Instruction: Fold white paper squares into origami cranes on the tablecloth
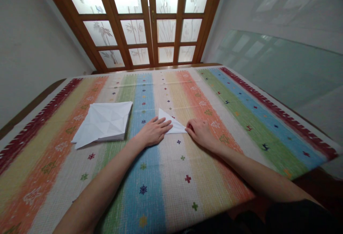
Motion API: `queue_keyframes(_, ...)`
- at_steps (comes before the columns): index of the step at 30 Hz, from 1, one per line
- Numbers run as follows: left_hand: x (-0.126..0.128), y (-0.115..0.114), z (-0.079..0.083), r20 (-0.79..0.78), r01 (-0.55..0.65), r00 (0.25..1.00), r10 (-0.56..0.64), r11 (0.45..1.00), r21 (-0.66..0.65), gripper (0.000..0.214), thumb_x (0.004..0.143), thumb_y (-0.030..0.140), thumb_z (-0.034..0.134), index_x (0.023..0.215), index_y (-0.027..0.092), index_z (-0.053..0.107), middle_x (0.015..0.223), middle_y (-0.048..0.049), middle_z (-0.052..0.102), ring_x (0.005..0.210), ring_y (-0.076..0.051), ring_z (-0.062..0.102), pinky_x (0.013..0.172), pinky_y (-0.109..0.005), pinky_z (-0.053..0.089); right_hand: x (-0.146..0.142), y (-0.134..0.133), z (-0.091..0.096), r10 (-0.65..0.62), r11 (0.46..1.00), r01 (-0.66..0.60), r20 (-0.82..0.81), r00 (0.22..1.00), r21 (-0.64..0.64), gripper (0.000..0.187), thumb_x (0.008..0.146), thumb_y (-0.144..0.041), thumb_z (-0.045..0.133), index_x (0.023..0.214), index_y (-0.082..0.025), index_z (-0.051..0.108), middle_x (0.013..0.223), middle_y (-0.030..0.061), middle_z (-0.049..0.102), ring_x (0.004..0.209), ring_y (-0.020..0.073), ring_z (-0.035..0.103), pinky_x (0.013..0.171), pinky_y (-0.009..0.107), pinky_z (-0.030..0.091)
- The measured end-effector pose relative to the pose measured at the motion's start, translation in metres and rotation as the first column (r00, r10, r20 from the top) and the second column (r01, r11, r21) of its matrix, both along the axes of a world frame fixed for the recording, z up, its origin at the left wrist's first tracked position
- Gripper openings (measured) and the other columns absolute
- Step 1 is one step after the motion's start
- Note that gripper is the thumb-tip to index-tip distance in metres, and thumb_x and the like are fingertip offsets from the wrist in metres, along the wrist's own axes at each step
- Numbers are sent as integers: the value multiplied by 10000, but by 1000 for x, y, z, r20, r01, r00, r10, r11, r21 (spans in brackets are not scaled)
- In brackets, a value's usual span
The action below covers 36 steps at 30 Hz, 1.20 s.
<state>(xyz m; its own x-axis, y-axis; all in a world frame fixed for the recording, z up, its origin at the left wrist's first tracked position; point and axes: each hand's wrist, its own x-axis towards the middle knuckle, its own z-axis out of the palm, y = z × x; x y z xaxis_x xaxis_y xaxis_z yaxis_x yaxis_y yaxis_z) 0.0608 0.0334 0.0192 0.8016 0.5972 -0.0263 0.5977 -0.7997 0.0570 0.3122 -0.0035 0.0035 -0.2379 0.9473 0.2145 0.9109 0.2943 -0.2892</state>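
Note:
A small white sheet of paper [174, 126], folded into a triangle, lies on the striped tablecloth in front of me. My left hand [155, 131] rests flat on its left part, fingers stretched out and hiding some of it. At the paper's right corner, my right hand [200, 132] has its thumb and curled fingers pinched on the tip. To the left, apart from both hands, sits a stack of white paper [104, 121] with a creased sheet on top, one corner sticking out toward me.
The striped tablecloth [171, 169] with small printed figures covers the table. Wooden doors with glass panes [152, 19] stand beyond the far edge. A glass panel [281, 69] leans along the right wall, and a plain wall [32, 30] is at left.

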Motion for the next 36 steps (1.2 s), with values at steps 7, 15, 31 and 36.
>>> queue_keyframes(7, 6, 1, -5, -3, 27, 1000, -26, 993, 114, 355, 967, 370, 449, 1150, 115, 614, 1234, -169, 634, 1159, -265, 579, 951, -362, 450, 14, -2, -1, 1, 998, -11, -172, 985, -59, 89, 854, -184, 556, 787, -194, 614, 806, 49, 670, 790, 206, 597, 727, 334, 382)
queue_keyframes(15, -4, 2, -10, 452, -198, 882, 135, 976, 95, 237, 936, 231, 443, 831, 144, 636, 791, -66, 685, 710, -163, 610, 675, -269, 450, 20, 15, -11, -24, 995, 73, -544, 839, 68, 401, 718, -212, 620, 1120, -207, 609, 1096, 121, 637, 1051, 280, 579, 910, 475, 454)
queue_keyframes(31, 19, 8, -12, 764, -531, -45, 644, 632, -564, 586, 817, 686, 437, 500, 201, 349, 509, 51, 307, 511, -97, 289, 508, -249, 220, -72, 36, 20, -127, 887, -361, -904, 408, -287, 119, 668, -283, 643, 623, -174, 627, 598, -17, 592, 565, 120, 533, 550, 246, 422)
queue_keyframes(36, 18, 6, -9, 747, -536, 48, 663, 648, -541, 588, 853, 681, 376, 512, 203, 355, 508, 47, 319, 507, -109, 331, 522, -250, 272, -77, 33, 16, -194, 892, -348, -940, 281, -288, 193, 620, -330, 695, 735, -175, 686, 711, 12, 666, 626, 141, 569, 587, 263, 445)
